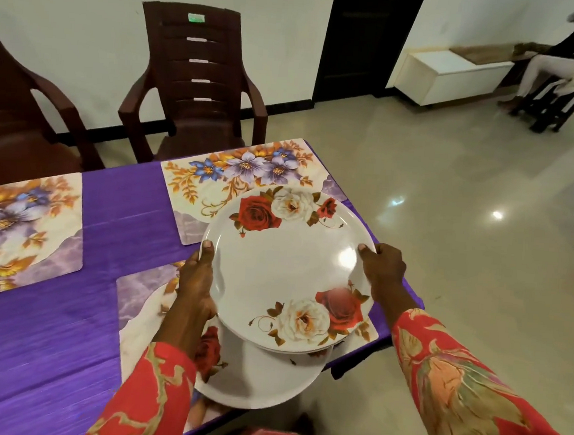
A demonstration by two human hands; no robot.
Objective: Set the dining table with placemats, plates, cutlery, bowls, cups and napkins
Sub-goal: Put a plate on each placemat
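Observation:
I hold a small stack of white plates (274,271) with red and white roses above the table's right end. My left hand (196,285) grips the stack's left rim, thumb on top. My right hand (382,271) grips the right rim the same way. Below the stack, another rose plate (259,376) lies on the near floral placemat (141,309). A second floral placemat (213,177) lies at the far right corner, partly under the raised stack. A third placemat (20,230) lies at the left. The table wears a purple cloth (63,337).
Two dark brown plastic chairs (196,83) stand along the table's far side. Shiny tiled floor (466,231) opens to the right. A white low cabinet (451,75) and a seated person (565,60) are at the far right, beside a dark door (364,41).

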